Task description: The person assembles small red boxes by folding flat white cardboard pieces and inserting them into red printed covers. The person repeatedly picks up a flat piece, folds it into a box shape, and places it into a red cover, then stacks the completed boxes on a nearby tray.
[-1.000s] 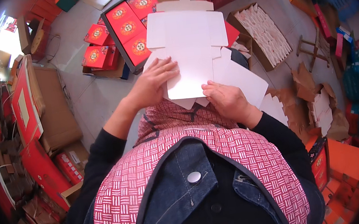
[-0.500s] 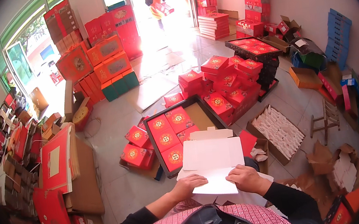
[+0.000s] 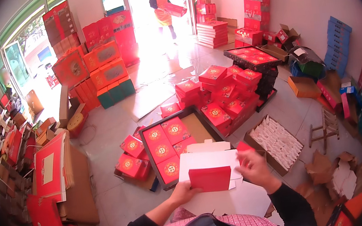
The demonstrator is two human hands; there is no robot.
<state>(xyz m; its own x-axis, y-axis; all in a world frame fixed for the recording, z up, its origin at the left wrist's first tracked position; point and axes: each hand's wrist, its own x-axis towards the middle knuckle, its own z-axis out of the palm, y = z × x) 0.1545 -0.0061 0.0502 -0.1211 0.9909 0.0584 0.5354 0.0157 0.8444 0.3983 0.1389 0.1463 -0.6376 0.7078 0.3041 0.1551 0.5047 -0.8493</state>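
A part-folded gift box blank (image 3: 208,160), white inside with a red panel (image 3: 211,179) turned up toward me, lies before my body. My left hand (image 3: 184,193) is closed on the left edge of that red panel. By the right end of the blank, my right hand (image 3: 256,170) is raised with bent fingers apart, close to a small white side flap; some blur hides whether the fingertips touch it. White sheets (image 3: 242,202) lie beneath, over my lap. Just beyond the blank, a black-rimmed tray (image 3: 156,162) holds several red square boxes (image 3: 159,150).
More red boxes (image 3: 217,114) are heaped behind the tray. To the right stand a carton of white wrapped pieces (image 3: 277,139) and a small wooden stool (image 3: 324,129). Flattened cardboard (image 3: 80,187) leans at left. A person in an orange apron (image 3: 162,9) carries a red box by the doorway.
The near panel has been folded up, showing its red outside. My right hand has lifted away from the near edge toward the right flap. The person at the doorway has come further in.
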